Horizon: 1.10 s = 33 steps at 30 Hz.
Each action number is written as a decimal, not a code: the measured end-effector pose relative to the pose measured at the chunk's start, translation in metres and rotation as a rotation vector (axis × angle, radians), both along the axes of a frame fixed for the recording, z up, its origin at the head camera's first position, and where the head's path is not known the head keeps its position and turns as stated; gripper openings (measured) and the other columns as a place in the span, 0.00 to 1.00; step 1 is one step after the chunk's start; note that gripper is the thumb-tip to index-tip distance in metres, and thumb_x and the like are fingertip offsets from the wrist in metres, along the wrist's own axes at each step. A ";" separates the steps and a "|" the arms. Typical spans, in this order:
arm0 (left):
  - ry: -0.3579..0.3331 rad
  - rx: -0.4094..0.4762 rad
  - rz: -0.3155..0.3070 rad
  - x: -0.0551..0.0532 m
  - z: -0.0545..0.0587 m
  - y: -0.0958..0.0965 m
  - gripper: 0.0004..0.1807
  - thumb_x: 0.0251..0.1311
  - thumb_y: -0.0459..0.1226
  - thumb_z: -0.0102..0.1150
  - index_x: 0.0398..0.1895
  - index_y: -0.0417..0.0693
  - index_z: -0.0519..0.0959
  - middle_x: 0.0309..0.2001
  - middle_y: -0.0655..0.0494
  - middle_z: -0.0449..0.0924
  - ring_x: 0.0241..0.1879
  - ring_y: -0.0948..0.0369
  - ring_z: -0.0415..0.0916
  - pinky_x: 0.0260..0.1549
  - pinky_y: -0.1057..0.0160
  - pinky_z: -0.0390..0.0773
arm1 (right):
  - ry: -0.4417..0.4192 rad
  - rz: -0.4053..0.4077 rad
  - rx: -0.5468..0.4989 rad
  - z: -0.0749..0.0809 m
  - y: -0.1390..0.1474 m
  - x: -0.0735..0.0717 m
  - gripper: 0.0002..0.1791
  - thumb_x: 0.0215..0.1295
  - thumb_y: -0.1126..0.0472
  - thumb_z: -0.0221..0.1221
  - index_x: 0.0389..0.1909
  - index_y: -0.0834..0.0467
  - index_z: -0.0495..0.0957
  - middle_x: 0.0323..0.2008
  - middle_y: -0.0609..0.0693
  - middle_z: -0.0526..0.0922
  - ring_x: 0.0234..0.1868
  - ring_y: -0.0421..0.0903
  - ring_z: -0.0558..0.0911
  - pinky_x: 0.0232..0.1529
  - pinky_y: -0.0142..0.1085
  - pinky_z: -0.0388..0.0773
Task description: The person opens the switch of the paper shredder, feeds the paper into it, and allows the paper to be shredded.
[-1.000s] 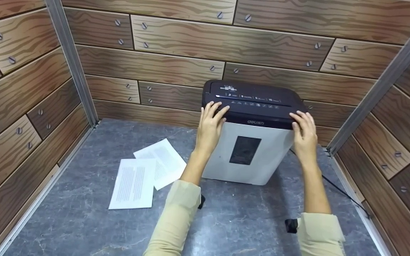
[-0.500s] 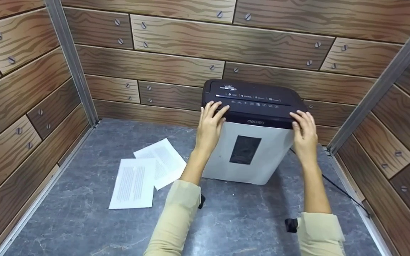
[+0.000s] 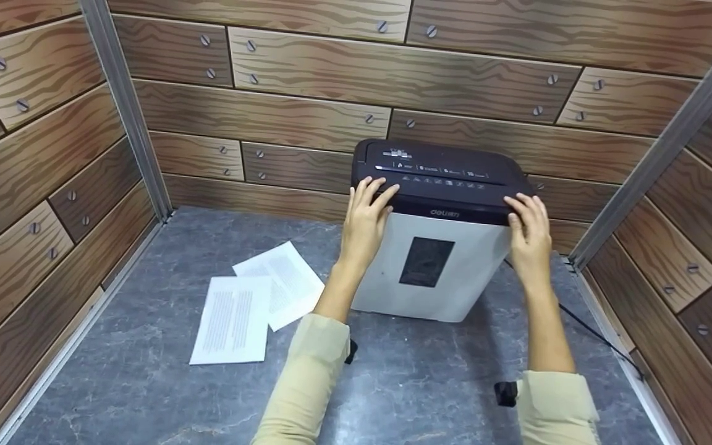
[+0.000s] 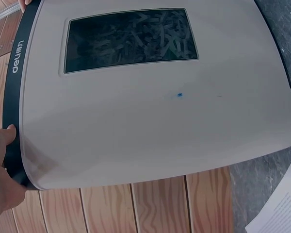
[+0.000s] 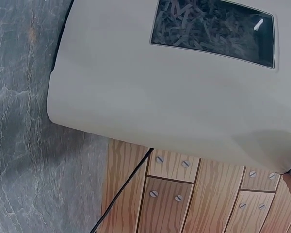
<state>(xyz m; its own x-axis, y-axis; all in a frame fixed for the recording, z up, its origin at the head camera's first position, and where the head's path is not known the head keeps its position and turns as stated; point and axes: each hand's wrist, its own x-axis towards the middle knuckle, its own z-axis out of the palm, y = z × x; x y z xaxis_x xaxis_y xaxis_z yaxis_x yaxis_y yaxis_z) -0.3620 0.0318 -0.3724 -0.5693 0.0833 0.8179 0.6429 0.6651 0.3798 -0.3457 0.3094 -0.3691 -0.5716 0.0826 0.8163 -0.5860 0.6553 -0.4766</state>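
Observation:
A paper shredder [image 3: 449, 272] stands upright at the back of the floor, with a light grey bin and a black top [image 3: 455, 167]. My left hand [image 3: 363, 232] holds the top at its front left corner, fingers bent over the edge. At the opposite front corner, my right hand [image 3: 529, 238] grips the top in the same way. In the left wrist view the left thumb [image 4: 8, 135] presses on the black front band. Paper shreds show behind the bin's dark window [image 5: 213, 31] in the right wrist view. Only a little of the right hand appears there.
Two printed sheets lie left of the shredder, the nearer sheet [image 3: 230, 321] overlapping the farther sheet [image 3: 288, 284]. A black power cord [image 3: 603, 346] runs from behind the shredder to the right. Wood-patterned walls [image 3: 257, 105] close in the back and both sides of the grey marbled floor [image 3: 146, 395].

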 end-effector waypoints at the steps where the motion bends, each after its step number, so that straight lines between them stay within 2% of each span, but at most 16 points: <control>1: -0.002 -0.002 0.001 0.000 0.000 0.000 0.18 0.58 0.33 0.57 0.53 0.50 0.77 0.56 0.52 0.71 0.63 0.55 0.56 0.65 0.54 0.44 | -0.001 0.000 -0.002 0.000 0.000 0.000 0.13 0.64 0.71 0.52 0.48 0.66 0.77 0.54 0.62 0.73 0.64 0.56 0.58 0.65 0.37 0.48; 5: -0.002 -0.008 0.010 0.000 0.000 0.000 0.18 0.58 0.33 0.57 0.53 0.50 0.77 0.56 0.52 0.71 0.63 0.55 0.57 0.65 0.55 0.44 | 0.000 -0.001 -0.005 0.000 -0.001 0.000 0.13 0.64 0.71 0.52 0.48 0.66 0.77 0.54 0.62 0.73 0.64 0.59 0.59 0.65 0.37 0.49; 18: -0.033 -0.074 0.058 0.006 0.003 0.001 0.20 0.59 0.35 0.57 0.55 0.52 0.76 0.59 0.53 0.69 0.65 0.55 0.54 0.65 0.56 0.44 | -0.012 -0.057 -0.054 -0.001 -0.008 0.006 0.14 0.63 0.70 0.54 0.49 0.65 0.77 0.57 0.60 0.70 0.66 0.51 0.56 0.65 0.36 0.48; 25: -0.017 -0.102 0.076 0.015 -0.001 0.001 0.22 0.58 0.33 0.58 0.57 0.49 0.74 0.61 0.50 0.66 0.66 0.53 0.52 0.64 0.55 0.50 | -0.028 -0.084 -0.084 -0.005 -0.017 0.015 0.17 0.61 0.69 0.57 0.52 0.65 0.75 0.60 0.58 0.67 0.68 0.48 0.51 0.66 0.36 0.44; 33: 0.008 -0.138 0.106 0.022 -0.006 0.000 0.26 0.56 0.30 0.60 0.60 0.47 0.71 0.64 0.48 0.62 0.67 0.52 0.48 0.63 0.53 0.51 | -0.027 -0.108 -0.049 -0.009 -0.026 0.018 0.20 0.61 0.69 0.56 0.55 0.64 0.73 0.62 0.57 0.65 0.69 0.49 0.47 0.66 0.38 0.41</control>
